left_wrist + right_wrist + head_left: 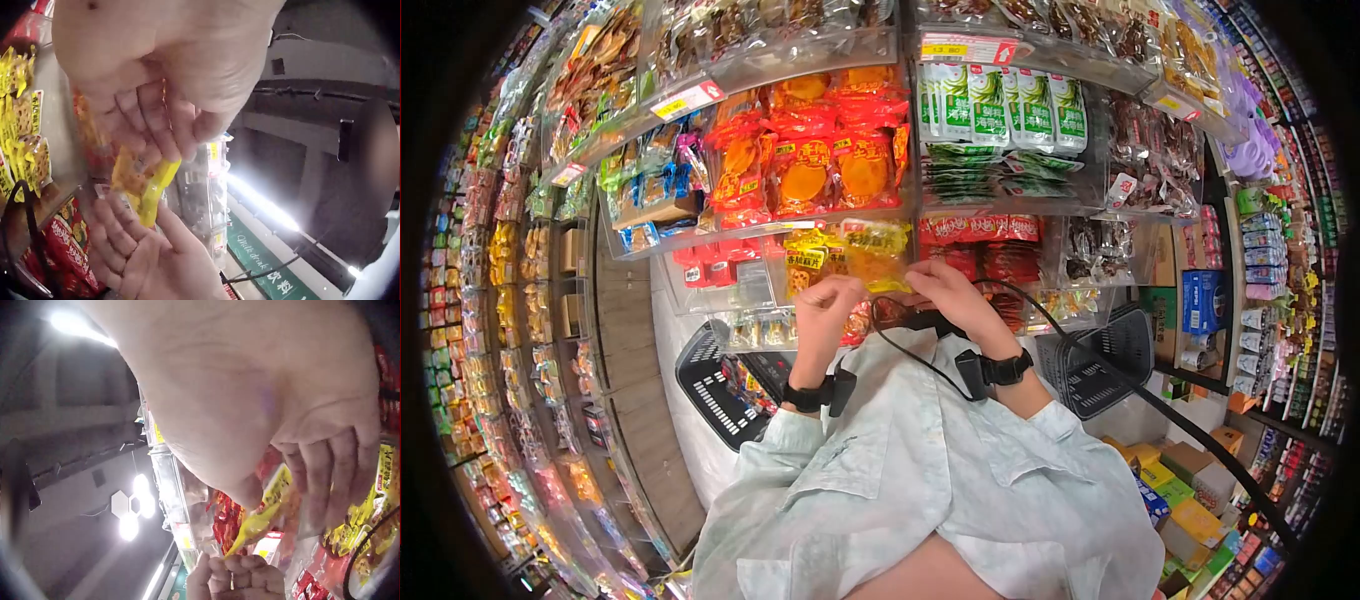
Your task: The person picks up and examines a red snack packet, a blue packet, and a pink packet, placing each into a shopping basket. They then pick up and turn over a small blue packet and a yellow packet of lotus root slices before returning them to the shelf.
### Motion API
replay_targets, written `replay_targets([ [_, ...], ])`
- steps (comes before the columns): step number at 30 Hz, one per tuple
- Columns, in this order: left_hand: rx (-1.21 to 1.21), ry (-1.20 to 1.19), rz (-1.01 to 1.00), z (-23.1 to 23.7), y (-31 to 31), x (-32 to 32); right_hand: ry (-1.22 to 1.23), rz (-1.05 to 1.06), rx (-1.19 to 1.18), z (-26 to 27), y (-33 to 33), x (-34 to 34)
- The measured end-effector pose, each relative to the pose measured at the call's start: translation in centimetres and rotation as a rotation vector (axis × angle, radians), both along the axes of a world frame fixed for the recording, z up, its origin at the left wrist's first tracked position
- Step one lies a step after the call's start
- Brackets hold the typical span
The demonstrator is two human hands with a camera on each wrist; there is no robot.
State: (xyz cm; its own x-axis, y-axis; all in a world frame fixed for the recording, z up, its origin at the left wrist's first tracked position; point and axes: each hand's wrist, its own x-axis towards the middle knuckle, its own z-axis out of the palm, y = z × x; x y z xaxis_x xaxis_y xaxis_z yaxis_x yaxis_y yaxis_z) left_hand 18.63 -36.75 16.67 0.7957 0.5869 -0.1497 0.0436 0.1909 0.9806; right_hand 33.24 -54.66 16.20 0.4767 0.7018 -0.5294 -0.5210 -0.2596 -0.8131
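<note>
Between my hands is a yellow snack packet (878, 262) (154, 195) (257, 524), with an orange-brown filling visible in the left wrist view. My left hand (825, 318) (165, 69) (237, 578) pinches one edge with curled fingers. At the other edge, my right hand (962, 305) (153, 259) (250, 394) has its thumb against the packet and its fingers extended behind it. Similar yellow packets (808, 262) (28, 165) (356, 528) lie in the bin just beyond my hands.
Above stand bins of red packets (803, 182) and green-and-white packets (990, 105). Red packets (980, 250) fill a lower bin. Dark baskets sit below on the left (700, 400) and right (1135, 345). A black cable (1090, 355) crosses near my right arm.
</note>
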Motion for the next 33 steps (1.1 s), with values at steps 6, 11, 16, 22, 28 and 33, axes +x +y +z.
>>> replay_targets([
  [6, 0.018, 0.137, -0.285, -0.5, 0.4, -1.3, -0.063, -0.111, 0.126, -0.3, 0.9, -1.7],
  [11, -0.06, 0.082, -0.414, -2.5, 0.9, -2.6, -0.231, -0.137, 0.064, -1.2, 0.0, -5.0],
  [16, -0.123, 0.081, -0.565, -3.6, 2.0, -3.1, -0.178, -0.249, 0.06, 0.8, 0.4, -9.8],
  [22, -0.015, 0.112, -0.833, -3.8, 2.0, -2.4, -0.259, -0.441, -0.032, 0.5, -1.2, -14.2],
  [28, -0.004, 0.067, -0.863, -0.5, -0.1, -2.5, -0.286, -0.497, -0.033, 0.6, -3.3, -15.5],
  [33, -0.051, 0.056, -0.731, -0.2, -2.8, -5.1, -0.342, -0.431, 0.024, 1.4, -5.1, -16.3],
])
